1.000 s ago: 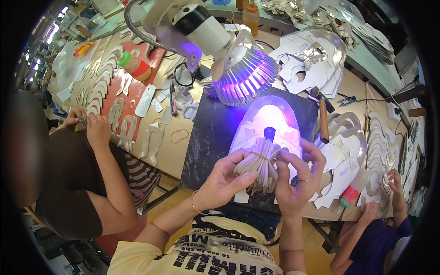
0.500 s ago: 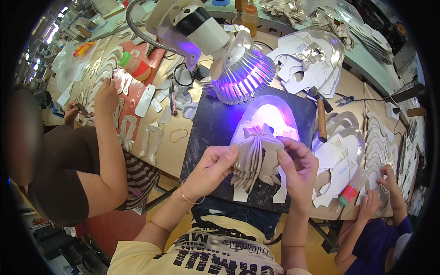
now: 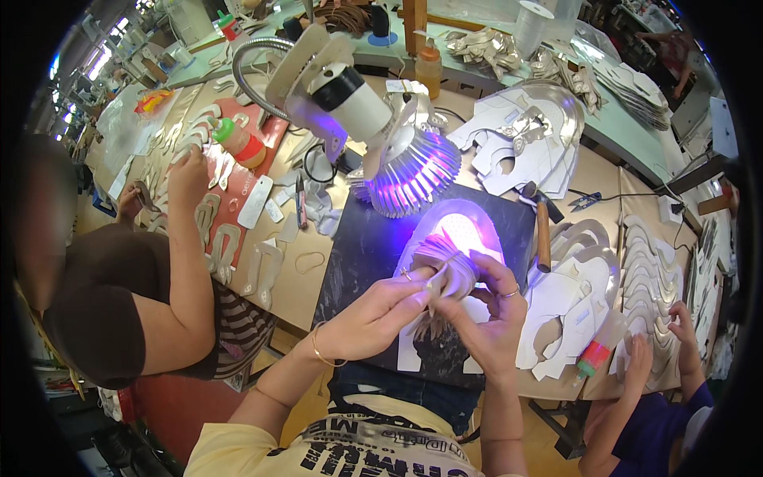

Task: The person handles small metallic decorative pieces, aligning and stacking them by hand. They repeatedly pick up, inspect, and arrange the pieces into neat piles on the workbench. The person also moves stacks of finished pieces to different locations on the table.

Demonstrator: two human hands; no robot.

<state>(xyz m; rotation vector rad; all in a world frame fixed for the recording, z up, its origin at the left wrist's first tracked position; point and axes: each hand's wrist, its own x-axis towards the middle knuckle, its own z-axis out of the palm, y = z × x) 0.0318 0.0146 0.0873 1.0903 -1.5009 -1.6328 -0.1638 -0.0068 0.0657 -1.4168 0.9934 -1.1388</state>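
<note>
Both of my hands hold a fanned bundle of thin, light grey shoe-upper pieces point(image 3: 455, 278). My left hand point(image 3: 372, 319) pinches its left side between thumb and fingers. On the other side my right hand point(image 3: 486, 326) grips it, fingers curled over the upper edge. Beneath the bundle a pale U-shaped panel point(image 3: 479, 208) rests on a black slab point(image 3: 355, 253), partly hidden by my hands. Violet light from a finned lamp point(image 3: 413, 176) falls on the panel and the bundle's top.
A wooden-handled hammer point(image 3: 544, 238) and thread snips point(image 3: 586, 200) lie right of the slab. Stacked white panels point(image 3: 568, 318) and a red-labelled glue bottle point(image 3: 598, 350) are nearer. A co-worker's hand point(image 3: 187, 176) works at left; another's hands point(image 3: 637, 364) touch pieces at right.
The bundle has turned in my hands, its pieces now fanned upward. My left hand has moved rightward under it, and both hands are closer together. The view has shifted slightly.
</note>
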